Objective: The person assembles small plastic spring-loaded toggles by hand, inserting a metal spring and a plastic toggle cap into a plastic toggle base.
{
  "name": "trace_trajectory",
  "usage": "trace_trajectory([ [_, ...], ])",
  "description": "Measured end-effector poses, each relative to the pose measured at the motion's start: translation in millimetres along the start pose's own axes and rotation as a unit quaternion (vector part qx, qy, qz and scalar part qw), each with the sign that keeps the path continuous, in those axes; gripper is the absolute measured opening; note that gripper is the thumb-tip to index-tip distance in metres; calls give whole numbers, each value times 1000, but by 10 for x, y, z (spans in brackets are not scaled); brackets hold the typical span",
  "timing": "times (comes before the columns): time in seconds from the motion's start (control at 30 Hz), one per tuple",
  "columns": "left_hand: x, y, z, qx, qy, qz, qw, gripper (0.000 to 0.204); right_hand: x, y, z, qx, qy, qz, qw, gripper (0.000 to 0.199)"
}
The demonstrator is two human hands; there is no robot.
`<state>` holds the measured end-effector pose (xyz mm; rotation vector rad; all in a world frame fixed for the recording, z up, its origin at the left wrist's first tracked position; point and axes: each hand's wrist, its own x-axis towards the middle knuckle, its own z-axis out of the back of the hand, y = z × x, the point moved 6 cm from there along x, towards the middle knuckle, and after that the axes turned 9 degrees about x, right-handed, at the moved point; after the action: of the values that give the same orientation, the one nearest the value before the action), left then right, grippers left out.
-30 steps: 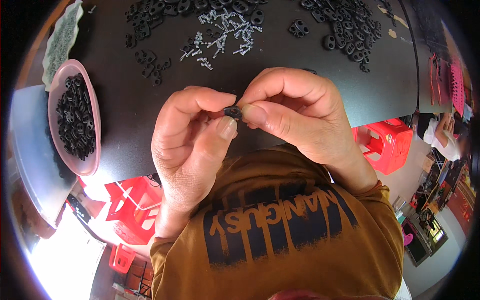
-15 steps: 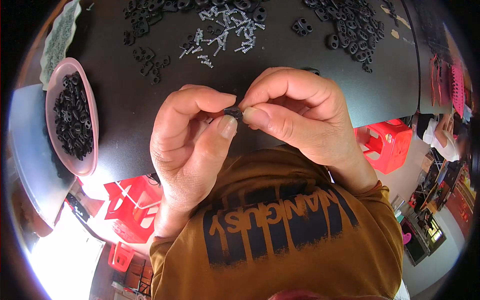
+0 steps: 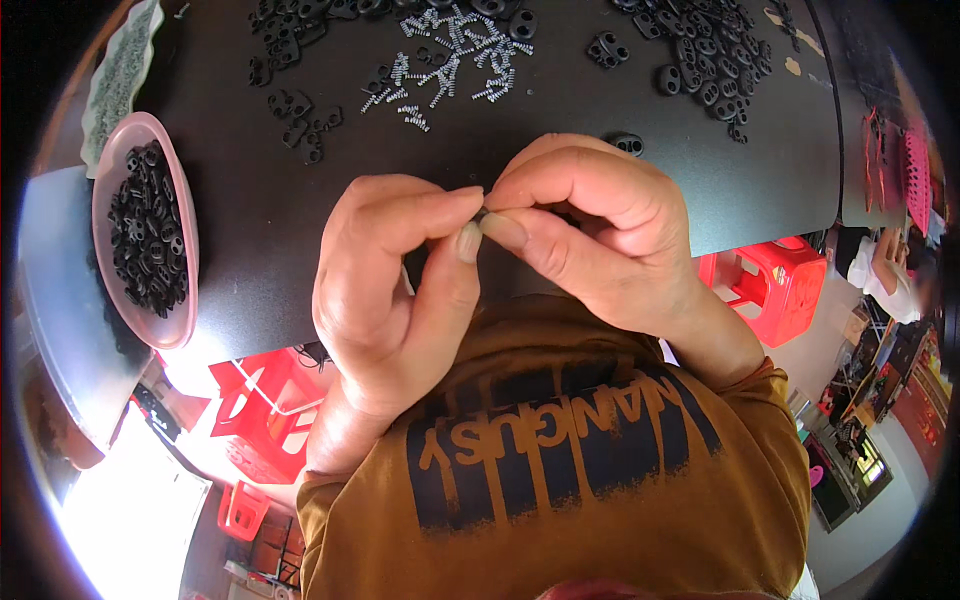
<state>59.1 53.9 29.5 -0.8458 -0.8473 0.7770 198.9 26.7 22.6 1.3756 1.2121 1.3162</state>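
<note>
Head view: right hand (image 3: 610,230) pinching small dark part (image 3: 481,214), mostly hidden where both hands meet above table (image 3: 250,240); left hand (image 3: 385,285) nearly closed there, grip can't tell; likely light, stiff, maybe slick plastic, best held by edges.

"What has shifted?"
"Fingertips of the left hand (image 3: 365,270) close in on the right hand (image 3: 625,245), hiding most of a small black piece (image 3: 482,214)."
"Beyond?"
"A black oval part (image 3: 627,144) emerges more fully."

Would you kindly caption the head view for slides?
Left hand and right hand meet at a mostly hidden dark piece, springs and black parts beyond.
</note>
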Motion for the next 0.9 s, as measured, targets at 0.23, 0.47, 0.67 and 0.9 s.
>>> trace_trajectory([
  [0.23, -25, 59, -41, -149, 1, 115, 982, 25, -54, -51, 22, 116, -71, -60, 989, 7],
  [0.47, -5, 81, -22, -125, 11, 70, 990, 23, -46, -38, -6, 87, -25, -13, 996, 12],
  [0.67, -56, -18, 18, -23, -2, 46, 999, 24, -28, -2, 8, 50, -29, -4, 998, 10],
  [0.9, -91, 58, 0, -188, 17, 99, 977, 22, -40, 31, 12, 15, 16, 66, 998, 19],
])
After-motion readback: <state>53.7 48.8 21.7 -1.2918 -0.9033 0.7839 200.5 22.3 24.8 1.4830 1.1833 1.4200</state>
